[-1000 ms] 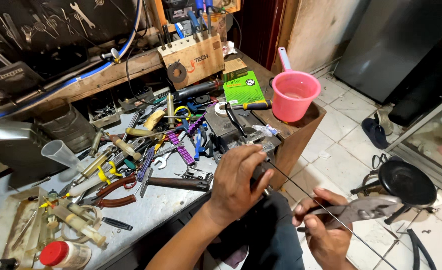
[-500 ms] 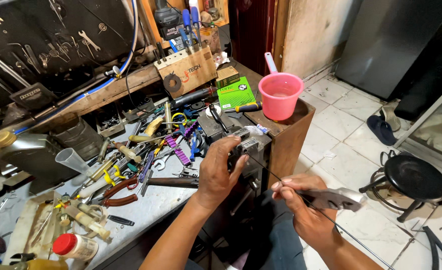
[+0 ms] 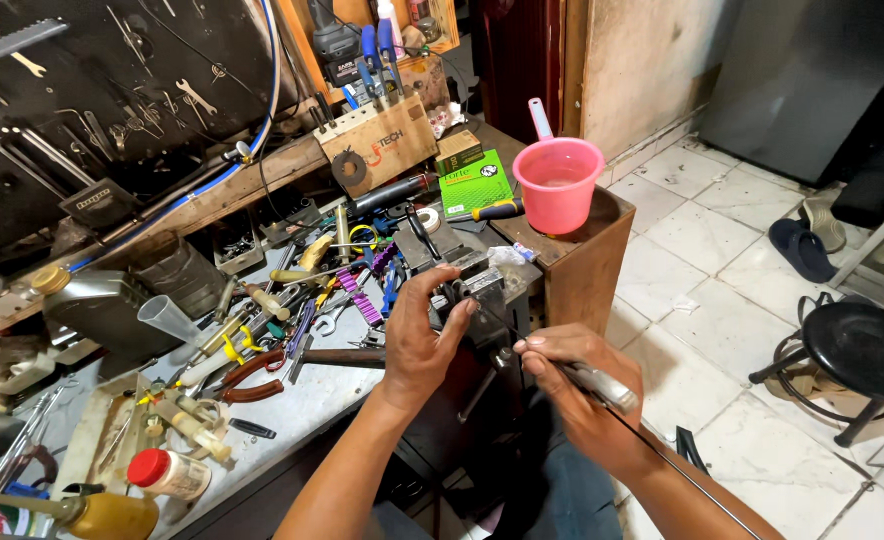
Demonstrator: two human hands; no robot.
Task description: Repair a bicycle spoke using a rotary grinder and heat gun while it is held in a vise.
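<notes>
Where both hands meet: thin wire between left hand and right hand.

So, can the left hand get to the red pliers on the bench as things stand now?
Probably yes. The left hand rests on the vise, and the red pliers lie on top of the bench clutter to its left with nothing over them. The hand would first have to let go of the vise.

Soft, even daylight fills the scene, brightest on the white floor tiles right of the pink bucket. The black tool board left of the bucket stays dim. Shadows are faint. Focus is sharp throughout, with slight wide-angle bending of the straight lines farthest from the bucket.
</notes>
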